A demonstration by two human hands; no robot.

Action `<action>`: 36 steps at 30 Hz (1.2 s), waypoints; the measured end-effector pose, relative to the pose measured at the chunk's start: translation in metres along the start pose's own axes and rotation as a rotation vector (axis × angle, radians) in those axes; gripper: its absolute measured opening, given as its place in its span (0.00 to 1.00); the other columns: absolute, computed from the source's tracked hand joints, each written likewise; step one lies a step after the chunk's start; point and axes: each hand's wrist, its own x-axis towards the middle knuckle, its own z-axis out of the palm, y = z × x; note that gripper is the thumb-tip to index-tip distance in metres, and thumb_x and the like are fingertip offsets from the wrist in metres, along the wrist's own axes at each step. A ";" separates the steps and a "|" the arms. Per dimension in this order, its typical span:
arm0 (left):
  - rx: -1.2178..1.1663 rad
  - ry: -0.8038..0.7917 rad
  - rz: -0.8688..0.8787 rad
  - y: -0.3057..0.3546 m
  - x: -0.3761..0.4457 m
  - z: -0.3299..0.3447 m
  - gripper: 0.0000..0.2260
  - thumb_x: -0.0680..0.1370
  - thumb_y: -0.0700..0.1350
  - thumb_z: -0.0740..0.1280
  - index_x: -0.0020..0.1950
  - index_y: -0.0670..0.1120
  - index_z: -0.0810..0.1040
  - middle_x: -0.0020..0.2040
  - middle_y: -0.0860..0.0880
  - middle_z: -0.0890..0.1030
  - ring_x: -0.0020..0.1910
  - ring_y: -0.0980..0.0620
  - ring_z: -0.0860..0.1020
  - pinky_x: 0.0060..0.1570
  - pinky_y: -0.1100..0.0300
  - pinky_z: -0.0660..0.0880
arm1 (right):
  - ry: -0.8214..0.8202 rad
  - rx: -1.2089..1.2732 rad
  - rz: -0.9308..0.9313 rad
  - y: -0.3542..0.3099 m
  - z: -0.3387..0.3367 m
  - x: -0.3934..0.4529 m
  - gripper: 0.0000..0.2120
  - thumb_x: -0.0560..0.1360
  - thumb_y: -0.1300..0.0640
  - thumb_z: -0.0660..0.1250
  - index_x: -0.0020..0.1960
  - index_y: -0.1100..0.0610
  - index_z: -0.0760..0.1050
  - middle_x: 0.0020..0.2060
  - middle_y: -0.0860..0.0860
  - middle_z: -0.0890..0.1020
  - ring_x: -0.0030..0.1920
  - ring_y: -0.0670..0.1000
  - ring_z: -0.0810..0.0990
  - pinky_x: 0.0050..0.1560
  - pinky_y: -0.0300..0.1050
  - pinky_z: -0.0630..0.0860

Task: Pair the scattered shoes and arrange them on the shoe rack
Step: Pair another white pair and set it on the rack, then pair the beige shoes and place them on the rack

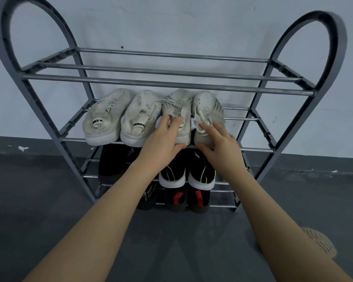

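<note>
On the grey metal-bar shoe rack (171,86), the left hand (163,139) grips the heel of one white laced mesh sneaker (178,110) on the second shelf. The right hand (218,145) clasps its matching white sneaker (209,110) just beside, toward the shelf's right end. Two white slip-on sneakers (122,117) fill the left end, black shoes (186,174) the shelves below.

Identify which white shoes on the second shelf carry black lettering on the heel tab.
The two leftmost white shoes, neither touched by a hand. The pair under the left hand and right hand shows green heel marks instead.
</note>
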 end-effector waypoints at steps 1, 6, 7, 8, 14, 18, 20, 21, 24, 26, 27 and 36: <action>0.001 -0.009 -0.006 0.000 0.001 -0.001 0.28 0.73 0.46 0.70 0.70 0.45 0.64 0.66 0.43 0.66 0.61 0.45 0.70 0.53 0.52 0.73 | -0.002 0.010 0.006 -0.001 -0.001 0.000 0.25 0.74 0.49 0.67 0.69 0.48 0.66 0.69 0.54 0.69 0.65 0.62 0.69 0.66 0.55 0.65; 0.040 -0.052 -0.021 0.006 -0.005 -0.005 0.27 0.76 0.46 0.67 0.72 0.48 0.63 0.69 0.43 0.64 0.66 0.46 0.66 0.57 0.49 0.73 | -0.059 0.043 0.035 -0.007 -0.006 -0.008 0.27 0.76 0.51 0.64 0.72 0.43 0.60 0.72 0.56 0.63 0.66 0.65 0.66 0.65 0.60 0.67; 0.079 -0.043 -0.018 0.008 -0.009 -0.007 0.27 0.76 0.47 0.66 0.73 0.49 0.62 0.70 0.43 0.63 0.67 0.45 0.65 0.57 0.48 0.74 | -0.055 0.039 0.050 -0.009 -0.007 -0.012 0.27 0.76 0.51 0.64 0.73 0.42 0.58 0.72 0.57 0.62 0.67 0.65 0.65 0.64 0.61 0.67; 0.120 -0.022 -0.009 0.010 -0.015 -0.009 0.26 0.77 0.47 0.65 0.73 0.49 0.61 0.72 0.42 0.62 0.68 0.43 0.65 0.57 0.48 0.73 | -0.042 0.036 0.066 -0.012 -0.008 -0.017 0.28 0.77 0.51 0.63 0.73 0.43 0.57 0.72 0.58 0.61 0.68 0.64 0.65 0.64 0.62 0.67; 0.113 0.076 0.049 0.034 -0.065 -0.020 0.20 0.77 0.45 0.65 0.68 0.43 0.70 0.68 0.40 0.69 0.66 0.41 0.68 0.62 0.49 0.68 | 0.081 0.117 0.103 -0.026 -0.021 -0.072 0.22 0.76 0.54 0.63 0.69 0.56 0.66 0.68 0.57 0.67 0.66 0.60 0.69 0.64 0.60 0.67; 0.037 0.066 0.088 0.061 -0.098 -0.024 0.18 0.76 0.44 0.66 0.65 0.41 0.73 0.64 0.41 0.73 0.63 0.41 0.70 0.63 0.51 0.67 | 0.109 0.159 0.097 -0.034 -0.039 -0.120 0.17 0.77 0.56 0.63 0.64 0.58 0.71 0.62 0.54 0.73 0.59 0.55 0.74 0.57 0.52 0.72; -0.011 0.058 0.100 0.076 -0.113 -0.023 0.18 0.76 0.43 0.65 0.65 0.41 0.73 0.64 0.41 0.74 0.64 0.41 0.70 0.63 0.52 0.66 | 0.131 0.183 0.112 -0.035 -0.051 -0.148 0.15 0.77 0.56 0.63 0.62 0.57 0.72 0.59 0.52 0.75 0.55 0.52 0.76 0.52 0.47 0.73; -0.035 0.051 0.109 0.084 -0.121 -0.021 0.18 0.76 0.43 0.65 0.65 0.40 0.73 0.63 0.41 0.74 0.64 0.41 0.70 0.64 0.52 0.66 | 0.139 0.189 0.119 -0.034 -0.057 -0.162 0.14 0.76 0.56 0.63 0.61 0.56 0.73 0.57 0.51 0.76 0.52 0.51 0.76 0.50 0.46 0.73; -0.099 -0.012 0.136 0.106 -0.139 -0.004 0.17 0.76 0.43 0.65 0.65 0.41 0.73 0.63 0.43 0.74 0.64 0.43 0.70 0.63 0.54 0.65 | 0.137 0.178 0.184 -0.017 -0.070 -0.199 0.13 0.76 0.56 0.63 0.61 0.55 0.73 0.55 0.50 0.77 0.47 0.48 0.77 0.48 0.50 0.75; -0.119 -0.092 0.151 0.119 -0.145 0.017 0.18 0.77 0.45 0.64 0.66 0.42 0.72 0.64 0.44 0.73 0.64 0.44 0.69 0.64 0.55 0.64 | 0.127 0.155 0.261 0.006 -0.072 -0.220 0.14 0.77 0.55 0.63 0.62 0.55 0.72 0.56 0.51 0.77 0.49 0.49 0.77 0.49 0.50 0.75; -0.126 -0.133 0.157 0.125 -0.147 0.030 0.18 0.77 0.45 0.64 0.66 0.43 0.72 0.64 0.45 0.73 0.64 0.45 0.68 0.64 0.55 0.64 | 0.122 0.146 0.296 0.020 -0.071 -0.229 0.15 0.77 0.55 0.63 0.62 0.55 0.72 0.56 0.51 0.77 0.51 0.50 0.77 0.50 0.48 0.75; -0.064 -0.549 0.180 0.163 -0.167 0.191 0.20 0.79 0.49 0.59 0.70 0.45 0.65 0.70 0.44 0.65 0.67 0.44 0.64 0.65 0.50 0.64 | 0.071 0.088 0.589 0.163 -0.031 -0.279 0.12 0.77 0.54 0.62 0.59 0.54 0.74 0.57 0.51 0.78 0.55 0.53 0.77 0.51 0.52 0.75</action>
